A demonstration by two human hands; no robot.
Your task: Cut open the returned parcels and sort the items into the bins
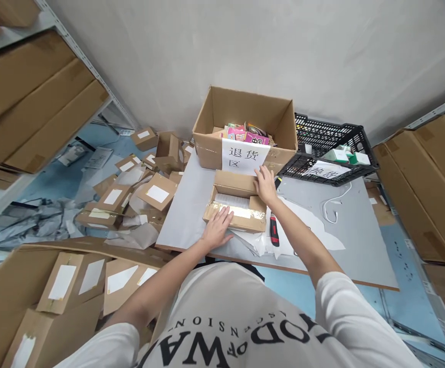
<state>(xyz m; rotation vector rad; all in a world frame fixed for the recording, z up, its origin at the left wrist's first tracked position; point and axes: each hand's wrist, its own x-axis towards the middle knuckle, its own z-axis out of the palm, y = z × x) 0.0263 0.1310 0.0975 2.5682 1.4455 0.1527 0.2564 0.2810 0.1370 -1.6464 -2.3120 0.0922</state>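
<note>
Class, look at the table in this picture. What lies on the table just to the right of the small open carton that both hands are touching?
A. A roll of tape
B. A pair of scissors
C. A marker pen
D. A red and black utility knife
D. A red and black utility knife lies on the table beside the small open carton, near the right hand; the left hand rests on the carton's near flap.

A small brown cardboard shipping box (pixel 236 207) lies flat on the grey surface (pixel 187 214), its top flaps folded open. White contents show inside. Glossy clear tape runs along its near flap, which is creased.
</note>
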